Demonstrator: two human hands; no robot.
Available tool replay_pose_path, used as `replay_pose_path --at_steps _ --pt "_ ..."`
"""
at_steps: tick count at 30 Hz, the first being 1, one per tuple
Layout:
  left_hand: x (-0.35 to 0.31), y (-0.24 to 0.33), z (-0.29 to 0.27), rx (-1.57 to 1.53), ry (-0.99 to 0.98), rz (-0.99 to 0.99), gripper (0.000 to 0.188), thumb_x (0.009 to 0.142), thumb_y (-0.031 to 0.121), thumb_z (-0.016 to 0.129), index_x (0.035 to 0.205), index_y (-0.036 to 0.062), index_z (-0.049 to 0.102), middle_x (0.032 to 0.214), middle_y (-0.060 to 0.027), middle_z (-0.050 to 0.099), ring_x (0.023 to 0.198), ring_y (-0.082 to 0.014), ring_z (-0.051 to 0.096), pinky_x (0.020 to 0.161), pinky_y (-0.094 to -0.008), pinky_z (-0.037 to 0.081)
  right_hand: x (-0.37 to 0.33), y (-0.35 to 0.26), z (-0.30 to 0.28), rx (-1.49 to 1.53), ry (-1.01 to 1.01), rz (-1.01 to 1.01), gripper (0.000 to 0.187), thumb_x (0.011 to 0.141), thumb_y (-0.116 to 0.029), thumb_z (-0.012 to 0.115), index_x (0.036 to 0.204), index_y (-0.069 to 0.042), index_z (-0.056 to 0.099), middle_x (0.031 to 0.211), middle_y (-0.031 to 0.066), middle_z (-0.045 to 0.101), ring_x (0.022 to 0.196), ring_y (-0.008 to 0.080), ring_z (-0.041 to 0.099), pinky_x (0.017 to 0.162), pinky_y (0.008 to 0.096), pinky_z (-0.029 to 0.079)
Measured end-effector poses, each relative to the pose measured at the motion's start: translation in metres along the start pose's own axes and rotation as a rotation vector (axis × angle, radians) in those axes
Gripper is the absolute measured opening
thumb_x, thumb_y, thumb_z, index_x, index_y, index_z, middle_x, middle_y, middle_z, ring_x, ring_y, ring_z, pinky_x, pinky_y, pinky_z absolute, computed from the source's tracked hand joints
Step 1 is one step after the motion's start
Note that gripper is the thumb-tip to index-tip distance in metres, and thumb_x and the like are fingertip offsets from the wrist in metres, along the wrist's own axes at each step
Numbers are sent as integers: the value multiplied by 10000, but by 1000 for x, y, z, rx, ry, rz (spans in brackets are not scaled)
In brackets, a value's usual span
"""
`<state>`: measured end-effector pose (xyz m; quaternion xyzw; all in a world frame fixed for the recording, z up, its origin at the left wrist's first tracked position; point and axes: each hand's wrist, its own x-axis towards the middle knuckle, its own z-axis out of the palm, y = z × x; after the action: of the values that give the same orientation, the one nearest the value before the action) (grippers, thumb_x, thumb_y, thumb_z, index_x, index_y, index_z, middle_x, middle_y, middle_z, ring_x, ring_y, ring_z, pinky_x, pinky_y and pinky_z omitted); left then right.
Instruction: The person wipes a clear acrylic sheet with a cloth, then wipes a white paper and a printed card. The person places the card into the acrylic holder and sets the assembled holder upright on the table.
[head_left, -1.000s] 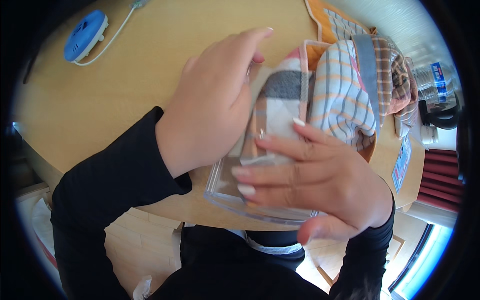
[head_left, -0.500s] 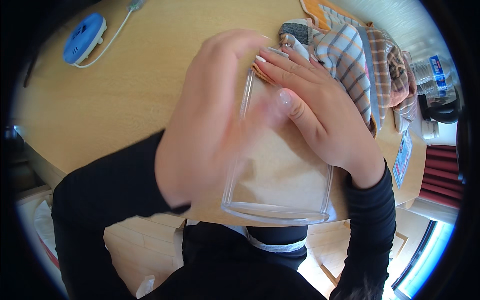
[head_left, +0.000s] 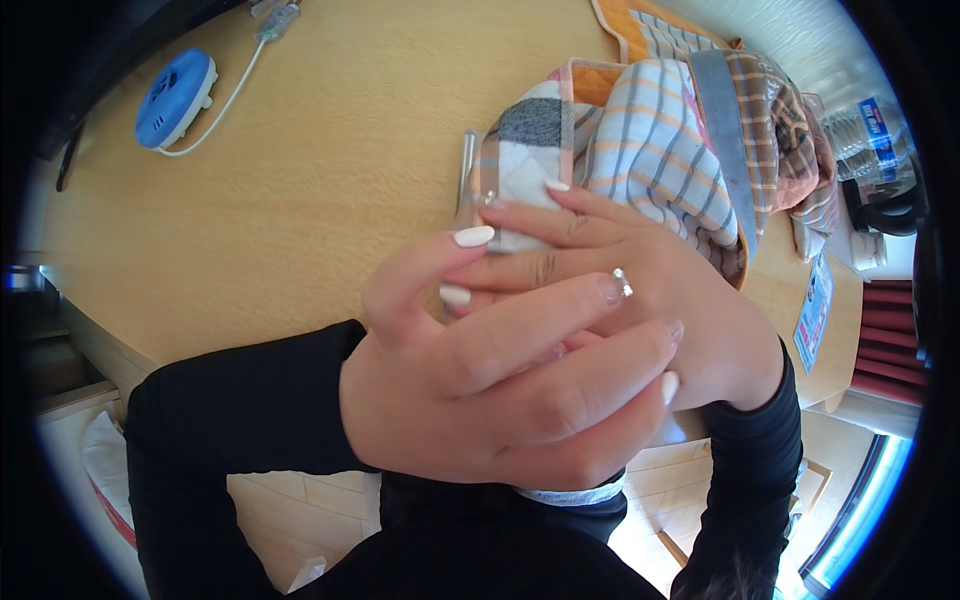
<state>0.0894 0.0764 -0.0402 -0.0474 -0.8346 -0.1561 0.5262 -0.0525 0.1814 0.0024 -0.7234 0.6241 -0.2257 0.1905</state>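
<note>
My left hand lies across the back of my right hand, fingers spread, holding nothing. Beneath it, my right hand is stretched flat, its fingertips resting on a clear plastic box at the near edge of the wooden table. Most of the box is hidden by both hands. Folded cloths fill the box: a patchwork one in grey, white and orange, and a striped one beside it.
A blue round device with a white cable lies at the table's far left. More checked cloths are piled at the right. A water bottle, a black item and a leaflet stand further right.
The clear box, lifted and turned in both hands earlier, now lies low on the table. My hands have come together, stacked flat on top of it.
</note>
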Motion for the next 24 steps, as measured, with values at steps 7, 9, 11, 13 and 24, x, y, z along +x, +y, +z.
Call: replay_pose_path --at_steps 7,9,11,13,24 --pt "5 -20 8 57 65 133 119 876 370 645 987 337 616 918 127 612 844 -110 562 905 -433 433 -6 2 -6 226 -1 -111 569 927 -426 415 1183 17 662 1325 258 588 1331 418 483 1160 510 246" --pt "7 -26 7 14 30 153 162 887 346 658 1034 292 620 922 107 620 832 -126 557 876 -408 405 -8 1 -11 271 6 -98 583 967 -421 360 1161 40 658 1307 270 590 1308 437 486 1142 509 255" --pt "13 -35 -1 -50 -119 164 231 855 304 707 1057 228 623 937 70 630 836 -145 561 862 -390 374 -13 3 -14 263 58 -44 589 982 -409 343 1139 58 667 1272 270 609 1262 438 508 1122 503 284" --pt "24 -46 -15 -96 -352 168 298 819 246 760 1071 154 629 954 20 640 843 -173 570 849 -374 342 -16 7 -17 258 110 -1 582 998 -375 335 1108 73 688 1205 264 649 1211 429 534 1094 485 329" --pt "62 -139 -31 27 -619 157 215 878 100 674 1092 99 653 1119 -87 638 1057 -280 578 964 -398 380 -46 24 -38 179 214 243 386 1019 -215 470 919 19 760 944 146 740 974 311 643 906 393 502"
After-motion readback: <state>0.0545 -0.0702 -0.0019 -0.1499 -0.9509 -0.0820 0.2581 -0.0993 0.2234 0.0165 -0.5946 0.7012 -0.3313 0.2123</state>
